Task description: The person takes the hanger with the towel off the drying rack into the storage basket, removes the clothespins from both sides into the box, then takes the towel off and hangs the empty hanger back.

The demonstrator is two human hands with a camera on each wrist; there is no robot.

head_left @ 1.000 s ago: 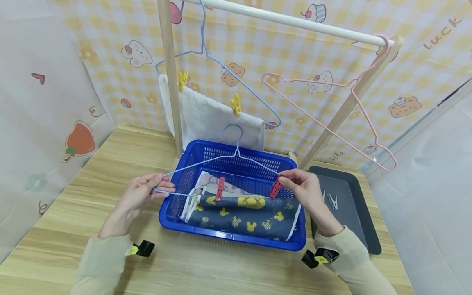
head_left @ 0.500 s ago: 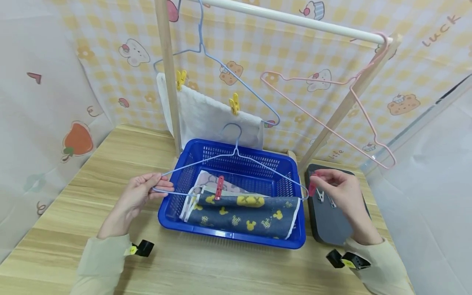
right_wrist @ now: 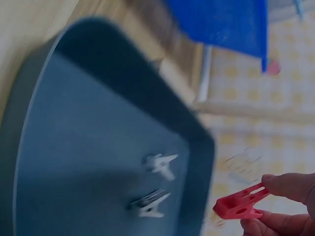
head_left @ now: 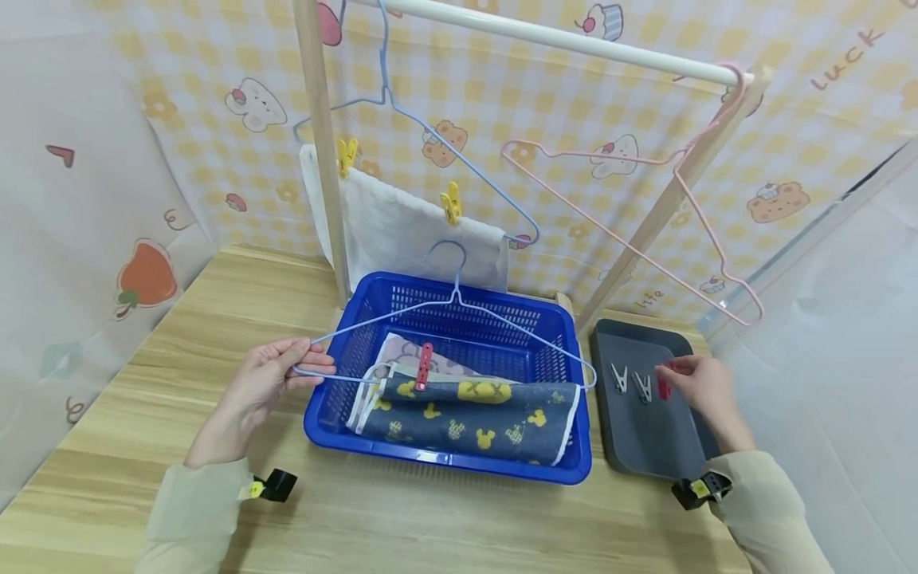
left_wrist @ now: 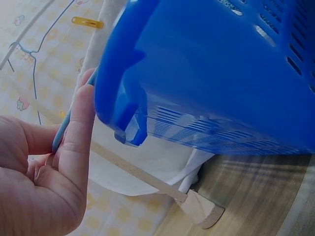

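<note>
My left hand [head_left: 276, 375] pinches the left corner of a blue wire hanger [head_left: 516, 325], whose hook points up over the blue basket [head_left: 448, 460]. A dark towel [head_left: 445, 410] with yellow figures is draped over the hanger's lower bar. One red clothespin [head_left: 425, 367] clips it near its left end. Over the grey tray [head_left: 645, 454] at the right, my right hand [head_left: 706, 395] pinches another red clothespin [right_wrist: 238, 206] by its handles. Two whitish clothespins [right_wrist: 150, 202] lie in that tray. The left wrist view shows the left fingers [left_wrist: 78, 128] beside the basket's rim.
Behind the basket stands a rack with a white rail [head_left: 574, 40] and wooden posts [head_left: 649, 219]. A white towel [head_left: 423, 231] hangs there on a blue hanger, held by yellow clothespins [head_left: 450, 203]. A pink hanger [head_left: 610, 231] hangs at the right.
My right hand has moved right from the hanger's right end to above the tray, taking the red clothespin along. My left hand stays on the hanger's left corner.
</note>
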